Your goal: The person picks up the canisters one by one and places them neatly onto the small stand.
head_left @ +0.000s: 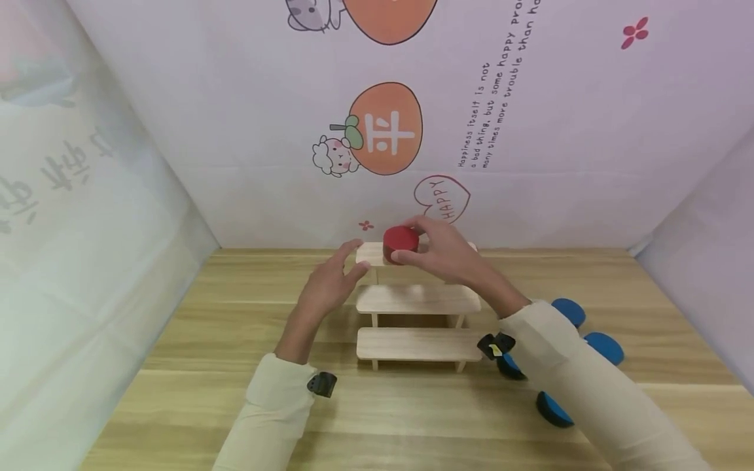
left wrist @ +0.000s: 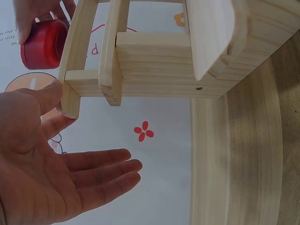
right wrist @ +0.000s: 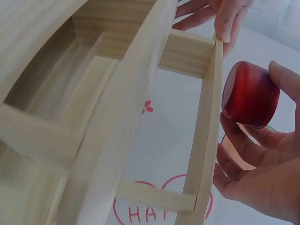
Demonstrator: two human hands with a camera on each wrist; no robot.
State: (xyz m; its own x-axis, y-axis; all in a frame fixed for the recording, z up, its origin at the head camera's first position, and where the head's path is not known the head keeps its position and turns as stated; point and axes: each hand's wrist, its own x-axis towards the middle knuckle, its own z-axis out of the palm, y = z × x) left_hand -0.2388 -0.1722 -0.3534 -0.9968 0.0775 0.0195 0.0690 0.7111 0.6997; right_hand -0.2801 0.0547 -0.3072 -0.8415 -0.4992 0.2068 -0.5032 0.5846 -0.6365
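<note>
Right hand [head_left: 448,252] pinching a round red wooden puck [head_left: 401,243] between thumb and fingers, held over the top tier of a pale three-tier wooden step shelf [head_left: 418,299]; whether puck touches the board cannot be told. Left hand [head_left: 327,282] with fingers straight and relaxed, holding nothing, thumb against the shelf's top left end, at 9 o'clock from the puck.

Flat blue round discs lying on the light wooden tabletop [head_left: 194,392] at 3 to 5 o'clock from the shelf: two [head_left: 569,309] [head_left: 605,345] beyond the right sleeve, two more [head_left: 554,410] [head_left: 510,367] partly hidden under that forearm. Printed pale backdrop [head_left: 235,131] with orange fruit and a "HAPPY" heart directly behind the shelf at 12 o'clock.

Left wrist view: open palm [left wrist: 42,183], thumb at the shelf end [left wrist: 154,65], red puck [left wrist: 43,43] at upper left.

Right wrist view: underside framing of shelf [right wrist: 140,112], puck [right wrist: 250,95] gripped at 3 o'clock, left fingertips [right wrist: 226,21] on the far edge — not seen from the head.
</note>
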